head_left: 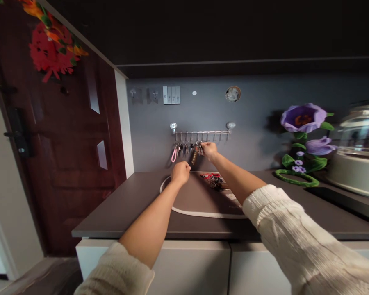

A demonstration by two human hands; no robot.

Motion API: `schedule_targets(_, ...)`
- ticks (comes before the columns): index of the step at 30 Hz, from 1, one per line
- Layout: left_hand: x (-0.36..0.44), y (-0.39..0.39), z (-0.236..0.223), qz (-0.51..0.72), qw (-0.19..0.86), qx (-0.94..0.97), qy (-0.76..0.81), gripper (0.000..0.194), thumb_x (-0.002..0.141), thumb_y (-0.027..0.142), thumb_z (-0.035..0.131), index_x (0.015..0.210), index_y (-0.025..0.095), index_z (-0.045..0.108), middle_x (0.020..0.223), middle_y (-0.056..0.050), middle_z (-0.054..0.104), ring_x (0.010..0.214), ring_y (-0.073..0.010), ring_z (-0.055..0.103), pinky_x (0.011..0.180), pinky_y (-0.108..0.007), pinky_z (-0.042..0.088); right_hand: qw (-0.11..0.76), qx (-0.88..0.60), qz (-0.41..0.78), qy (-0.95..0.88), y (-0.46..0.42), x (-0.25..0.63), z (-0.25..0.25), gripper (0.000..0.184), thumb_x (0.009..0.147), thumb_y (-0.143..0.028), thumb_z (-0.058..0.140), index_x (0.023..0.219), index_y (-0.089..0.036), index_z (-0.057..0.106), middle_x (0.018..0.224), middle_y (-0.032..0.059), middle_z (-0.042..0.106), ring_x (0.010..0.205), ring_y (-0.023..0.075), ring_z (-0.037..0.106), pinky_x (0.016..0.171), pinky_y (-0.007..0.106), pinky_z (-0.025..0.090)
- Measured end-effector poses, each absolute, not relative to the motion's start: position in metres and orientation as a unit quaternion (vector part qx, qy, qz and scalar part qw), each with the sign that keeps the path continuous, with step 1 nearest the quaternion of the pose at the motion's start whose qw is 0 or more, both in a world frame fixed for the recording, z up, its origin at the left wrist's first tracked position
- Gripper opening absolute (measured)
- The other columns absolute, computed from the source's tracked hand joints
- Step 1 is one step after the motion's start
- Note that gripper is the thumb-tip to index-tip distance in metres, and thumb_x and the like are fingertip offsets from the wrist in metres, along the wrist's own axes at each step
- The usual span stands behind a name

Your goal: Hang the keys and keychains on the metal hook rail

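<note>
A metal hook rail [201, 132] is fixed to the grey wall above a brown counter [119, 209]. Several key bunches hang from it, one with a pink strap [174, 155]. My right hand [209, 150] is raised to the rail, fingers pinched on a key ring with a dark brown strap [195, 156] at a hook. My left hand [181, 172] is curled into a loose fist just below and left of that strap; nothing shows in it. More keys with a red tag [212, 178] lie on an oval brown mat [199, 200].
A dark wooden door [64, 135] with a red ornament stands at the left. Purple artificial flowers [304, 135] and a lidded pot [356, 151] sit on the counter at the right. White cabinet fronts [203, 266] are below the counter. Switches and hooks are on the wall.
</note>
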State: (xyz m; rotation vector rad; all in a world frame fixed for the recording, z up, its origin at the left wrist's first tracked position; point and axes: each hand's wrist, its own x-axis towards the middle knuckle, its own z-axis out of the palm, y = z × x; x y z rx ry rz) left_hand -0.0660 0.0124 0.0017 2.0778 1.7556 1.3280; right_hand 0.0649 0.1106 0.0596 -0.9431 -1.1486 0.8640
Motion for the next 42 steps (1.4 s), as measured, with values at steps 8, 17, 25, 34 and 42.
schedule_targets(8,-0.066,0.011,0.002,0.391,0.053,0.701,0.594,0.014,0.075,0.021,0.051,0.078,0.017,0.065,0.083,-0.008,0.066,0.075,-0.0161,0.058,0.068,-0.025,0.039,0.627,-0.4,0.418,-0.521,0.101,0.071,0.056,0.012,0.079,-0.017,0.052,0.067,-0.013,0.05,0.055,0.0019,0.059,0.047,0.0075,0.055,0.048,0.019,0.047)
schedule_targets(17,-0.065,0.009,0.003,0.363,0.045,0.718,0.592,0.014,0.076,0.02,0.052,0.079,0.017,0.065,0.085,-0.007,0.067,0.079,-0.0147,0.059,0.071,-0.023,0.04,0.615,-0.425,0.432,-0.504,0.09,0.075,0.05,0.016,0.08,-0.009,0.045,0.066,-0.014,0.047,0.052,-0.0027,0.054,0.044,0.0046,0.052,0.051,0.019,0.05)
schedule_targets(25,-0.064,0.007,0.003,0.346,0.034,0.728,0.591,0.015,0.075,0.019,0.051,0.08,0.016,0.065,0.081,-0.007,0.067,0.074,-0.0153,0.058,0.066,-0.024,0.039,0.591,-0.428,0.439,-0.525,0.08,0.081,0.042,0.018,0.077,-0.005,0.048,0.061,-0.013,0.048,0.05,-0.0018,0.052,0.048,0.0059,0.055,0.056,0.019,0.051)
schedule_targets(34,-0.065,0.005,0.004,0.349,0.038,0.731,0.586,0.015,0.075,0.018,0.051,0.08,0.016,0.065,0.081,-0.006,0.066,0.073,-0.0143,0.057,0.065,-0.023,0.039,0.53,-0.435,0.411,-0.601,0.062,0.09,0.032,0.013,0.071,-0.005,0.052,0.061,-0.013,0.053,0.058,0.0001,0.057,0.05,0.0059,0.053,0.058,0.02,0.047)
schedule_targets(42,-0.065,0.004,0.004,0.335,0.029,0.735,0.589,0.016,0.076,0.02,0.051,0.083,0.017,0.066,0.084,-0.006,0.066,0.075,-0.0138,0.057,0.068,-0.022,0.04,0.373,-0.505,0.117,-0.77,0.059,0.117,0.014,0.008,0.068,-0.015,0.056,0.069,-0.014,0.064,0.067,0.0008,0.064,0.06,0.0093,0.054,0.062,0.019,0.041)
